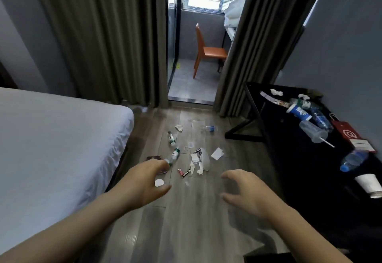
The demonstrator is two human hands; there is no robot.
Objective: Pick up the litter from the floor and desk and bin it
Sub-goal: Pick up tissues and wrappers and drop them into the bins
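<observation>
While the left hand [144, 182] and right hand [246, 192] hover above the floor [186, 231], each grip wide and holding nothing, bottles and wrappers [195, 157] lie scattered ahead. On the tabletop [299, 169], a paper cup [369, 184], clear cup [313, 131] and capped bottle [353, 160] lie tipped over.

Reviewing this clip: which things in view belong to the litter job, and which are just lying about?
Job: green-label bottles, snack wrappers, torn paper on the floor; blue cup, clear straw cup, white paper cup, blue-capped bottle on the desk.
Just there: bed, orange chair, curtains.
</observation>
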